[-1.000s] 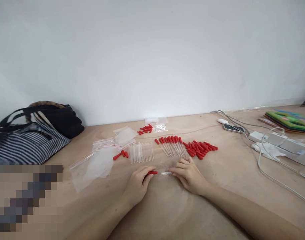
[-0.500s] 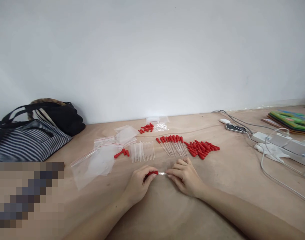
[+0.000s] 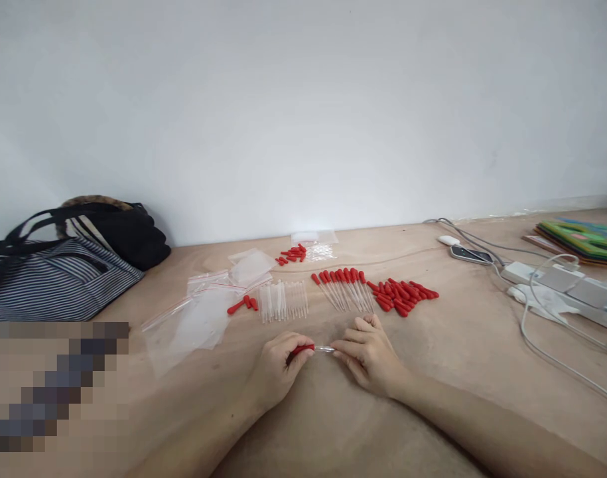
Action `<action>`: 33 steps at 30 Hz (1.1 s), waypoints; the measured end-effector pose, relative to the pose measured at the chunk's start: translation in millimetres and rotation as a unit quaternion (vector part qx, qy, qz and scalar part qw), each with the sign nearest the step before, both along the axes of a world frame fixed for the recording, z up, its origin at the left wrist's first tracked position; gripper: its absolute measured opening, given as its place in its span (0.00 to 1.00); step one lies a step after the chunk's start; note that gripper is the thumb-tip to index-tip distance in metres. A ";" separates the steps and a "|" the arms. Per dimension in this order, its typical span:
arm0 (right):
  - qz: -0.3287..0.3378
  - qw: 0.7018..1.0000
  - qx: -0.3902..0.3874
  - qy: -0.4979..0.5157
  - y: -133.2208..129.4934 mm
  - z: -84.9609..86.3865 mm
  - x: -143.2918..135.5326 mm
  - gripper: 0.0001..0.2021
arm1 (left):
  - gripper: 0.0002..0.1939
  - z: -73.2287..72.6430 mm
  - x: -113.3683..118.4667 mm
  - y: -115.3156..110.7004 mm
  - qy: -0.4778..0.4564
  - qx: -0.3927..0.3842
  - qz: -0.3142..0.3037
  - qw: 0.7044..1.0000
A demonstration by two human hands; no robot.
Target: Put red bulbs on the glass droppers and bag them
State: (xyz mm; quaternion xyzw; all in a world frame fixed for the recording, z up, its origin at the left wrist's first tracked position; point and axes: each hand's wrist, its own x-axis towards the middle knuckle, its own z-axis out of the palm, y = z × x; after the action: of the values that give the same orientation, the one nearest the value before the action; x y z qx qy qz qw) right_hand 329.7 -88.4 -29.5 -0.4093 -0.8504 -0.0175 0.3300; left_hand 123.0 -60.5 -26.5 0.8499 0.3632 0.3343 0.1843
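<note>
My left hand (image 3: 282,367) pinches a red rubber bulb (image 3: 303,348). A clear glass tube (image 3: 324,349) runs from the bulb's open end to my right hand (image 3: 370,355), whose thumb and fingers grip it. Tube and bulb lie in one line, touching end to end. Beyond my hands, several droppers with red bulbs (image 3: 347,275) lie side by side, beside a pile of loose red bulbs (image 3: 400,294). Left of them is a row of clear tubes (image 3: 283,302), with a few red bulbs (image 3: 247,303) next to it.
Clear zip bags (image 3: 194,325) lie at the left, near a striped bag (image 3: 59,279). Small red bulbs (image 3: 292,253) and a clear packet (image 3: 320,245) are at the back. At the right are a power strip (image 3: 556,282), cables, a black device (image 3: 471,255) and colored sheets (image 3: 582,240).
Both hands keep their grips and have hardly moved. The view has shifted very slightly.
</note>
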 end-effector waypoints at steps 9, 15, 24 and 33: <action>0.010 0.996 0.083 -0.024 0.4 1.2 -3.1 0.09 | 0.06 1.6 -0.3 -0.4 0.029 0.020 -0.003 0.999; 0.022 0.994 0.102 -0.043 0.8 -0.7 -5.3 0.09 | 0.07 2.8 3.6 -2.0 0.044 0.055 -0.017 0.997; -0.020 0.998 0.060 0.003 -2.6 -0.3 -4.1 0.09 | 0.07 2.4 -3.5 1.1 -0.018 -0.038 0.044 0.998; -0.027 0.997 0.068 0.015 -5.9 -0.9 -11.0 0.08 | 0.08 -3.8 -0.2 -0.5 -0.036 -0.049 0.069 0.996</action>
State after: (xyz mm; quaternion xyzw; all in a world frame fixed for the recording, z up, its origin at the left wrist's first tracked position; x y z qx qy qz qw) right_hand 318.7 -94.2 -30.4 -0.4087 -0.8309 -0.0777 0.3695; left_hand 122.8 -61.0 -30.4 0.8003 0.4299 0.3580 0.2155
